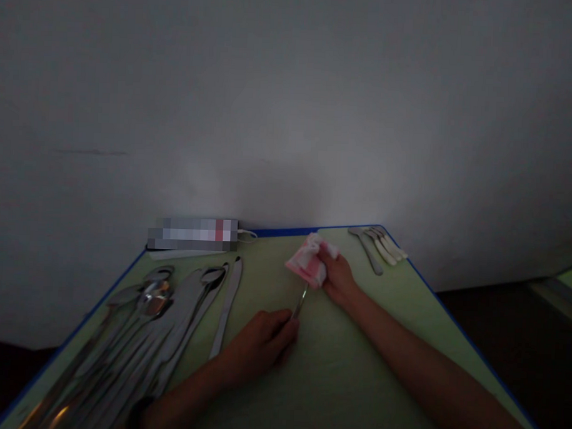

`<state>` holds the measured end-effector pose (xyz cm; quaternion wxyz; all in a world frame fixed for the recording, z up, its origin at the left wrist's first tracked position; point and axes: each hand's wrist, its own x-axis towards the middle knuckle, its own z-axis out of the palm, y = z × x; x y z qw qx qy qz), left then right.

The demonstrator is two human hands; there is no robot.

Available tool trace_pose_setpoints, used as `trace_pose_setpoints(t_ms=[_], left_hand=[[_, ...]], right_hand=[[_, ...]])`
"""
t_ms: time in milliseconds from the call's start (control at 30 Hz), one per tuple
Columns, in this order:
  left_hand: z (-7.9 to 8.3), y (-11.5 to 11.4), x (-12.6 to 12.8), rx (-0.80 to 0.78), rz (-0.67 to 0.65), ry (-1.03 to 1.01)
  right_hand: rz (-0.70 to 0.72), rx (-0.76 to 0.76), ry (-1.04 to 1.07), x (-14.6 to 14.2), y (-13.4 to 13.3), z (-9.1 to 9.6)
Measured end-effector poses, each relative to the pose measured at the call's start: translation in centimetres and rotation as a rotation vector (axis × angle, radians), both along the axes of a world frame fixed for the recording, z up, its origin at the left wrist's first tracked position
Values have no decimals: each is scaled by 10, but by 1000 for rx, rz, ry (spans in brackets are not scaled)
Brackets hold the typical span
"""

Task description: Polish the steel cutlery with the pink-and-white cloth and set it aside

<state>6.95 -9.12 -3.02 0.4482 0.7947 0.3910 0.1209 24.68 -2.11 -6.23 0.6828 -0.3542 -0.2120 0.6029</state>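
Note:
My left hand (265, 342) is closed around the handle of a thin metal piece of cutlery (300, 301) above the middle of the table. Its far end disappears under a pink and white cloth (307, 262), so I cannot tell its kind. The cloth is bunched in my right hand (339, 277), whose fingers wrap it around that end. A metal knife (227, 306) lies left of my left hand. Beyond my right hand, toward the far right corner, rest a metal fork (367, 250) and several forks with white handles (387, 246).
Many large metal spoons and other utensils (156, 304) lie in a pile along the table's left side. A blurred-out box (194, 234) stands at the far left corner, with a white cable (248, 235) beside it. The green, blue-edged table (341, 379) meets a grey wall (289, 114).

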Motion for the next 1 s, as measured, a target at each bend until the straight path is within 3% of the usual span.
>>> trace_pose_setpoints(t_ms=[233,567,800,1000], left_hand=[[-2,-1,-1,-81,1,-61],[4,-4,0,-151,-55,-87],[3,-3,0,-179,-64,-96],[4,-2,0,-178,-46,-115]], right_hand=[[155,-15,-50,6,-2,1],[-16,140,-204,-3,-5,5],[84,95,-111,-5,-4,5],[47,22,-5,-2,-3,4]])
